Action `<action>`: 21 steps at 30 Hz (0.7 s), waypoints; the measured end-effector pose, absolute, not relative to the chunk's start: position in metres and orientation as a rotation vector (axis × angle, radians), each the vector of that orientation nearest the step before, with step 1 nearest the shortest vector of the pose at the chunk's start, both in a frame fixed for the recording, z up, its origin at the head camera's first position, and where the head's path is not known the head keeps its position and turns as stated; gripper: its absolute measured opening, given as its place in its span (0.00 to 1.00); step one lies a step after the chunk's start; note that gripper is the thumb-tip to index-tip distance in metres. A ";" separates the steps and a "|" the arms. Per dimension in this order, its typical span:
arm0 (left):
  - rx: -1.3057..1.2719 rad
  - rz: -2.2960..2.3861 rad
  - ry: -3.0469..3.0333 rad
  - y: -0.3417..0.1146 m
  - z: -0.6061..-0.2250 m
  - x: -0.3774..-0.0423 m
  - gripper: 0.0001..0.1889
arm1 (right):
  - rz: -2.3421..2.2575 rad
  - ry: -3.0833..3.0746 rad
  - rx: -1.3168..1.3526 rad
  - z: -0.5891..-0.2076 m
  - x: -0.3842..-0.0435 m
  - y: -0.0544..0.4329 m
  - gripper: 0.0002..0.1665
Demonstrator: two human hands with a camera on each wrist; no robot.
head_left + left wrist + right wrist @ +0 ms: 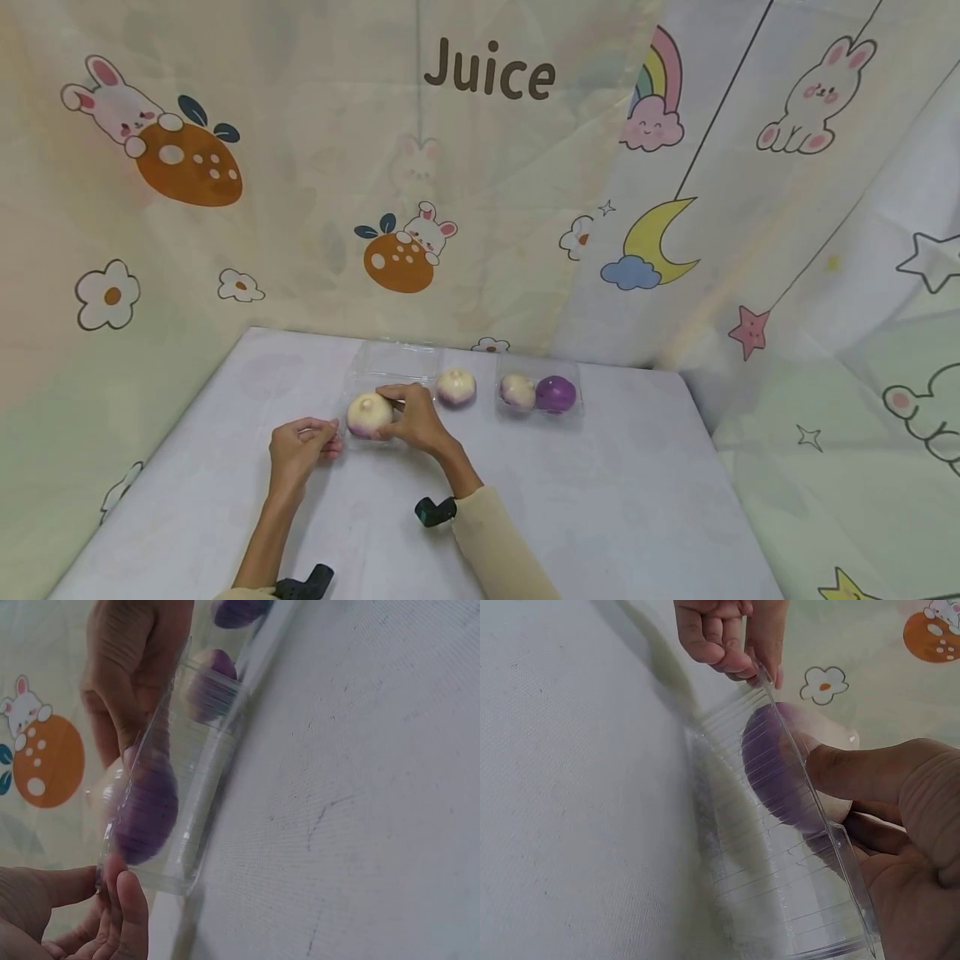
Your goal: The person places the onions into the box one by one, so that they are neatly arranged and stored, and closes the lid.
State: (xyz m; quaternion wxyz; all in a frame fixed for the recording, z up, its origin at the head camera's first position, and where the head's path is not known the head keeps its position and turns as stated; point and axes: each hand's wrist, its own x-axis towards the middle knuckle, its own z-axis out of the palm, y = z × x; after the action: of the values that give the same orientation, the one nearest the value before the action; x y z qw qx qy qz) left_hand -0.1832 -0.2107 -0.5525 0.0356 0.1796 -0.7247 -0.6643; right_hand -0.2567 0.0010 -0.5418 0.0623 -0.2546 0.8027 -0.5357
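A cream-and-purple turnip (pixel 369 416) sits inside the left part of a clear plastic box (pixel 196 825), its purple side showing through the ribbed wall. My right hand (pixel 416 419) grips the turnip, thumb on the near side and fingers round the far side, reaching over the box rim. At the box's left end, my left hand (pixel 302 450) pinches the rim between thumb and fingers. In the right wrist view the turnip (pixel 769 769) is low in the box, with the right thumb against it. The clear lid (pixel 397 360) stands open behind.
Just right of the box is another cream-and-purple turnip (pixel 456 387). Farther right, a second clear box (pixel 538 415) holds a pale turnip (pixel 517 392) and a round purple vegetable (pixel 556 394). A printed curtain (pixel 300 250) hangs behind the white table (pixel 615 500).
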 end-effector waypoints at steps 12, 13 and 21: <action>0.549 -2.038 -2.215 -0.210 -0.552 -0.182 0.15 | -1.541 2.456 -0.807 -0.539 -0.260 -0.003 0.40; 0.550 -2.038 -2.214 -0.210 -0.552 -0.182 0.15 | -1.529 2.462 -0.812 -0.539 -0.260 -0.004 0.40; 0.547 -2.034 -2.227 -0.210 -0.551 -0.182 0.14 | -1.454 2.499 -0.843 -0.540 -0.264 -0.007 0.40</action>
State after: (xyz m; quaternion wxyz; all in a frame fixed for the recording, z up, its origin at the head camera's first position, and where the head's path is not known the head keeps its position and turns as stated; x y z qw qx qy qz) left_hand -0.1824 -0.2101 -0.5506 0.0378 0.1784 -0.7260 -0.6631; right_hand -0.2638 -0.0067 -0.5399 0.0647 -0.2792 0.8281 -0.4818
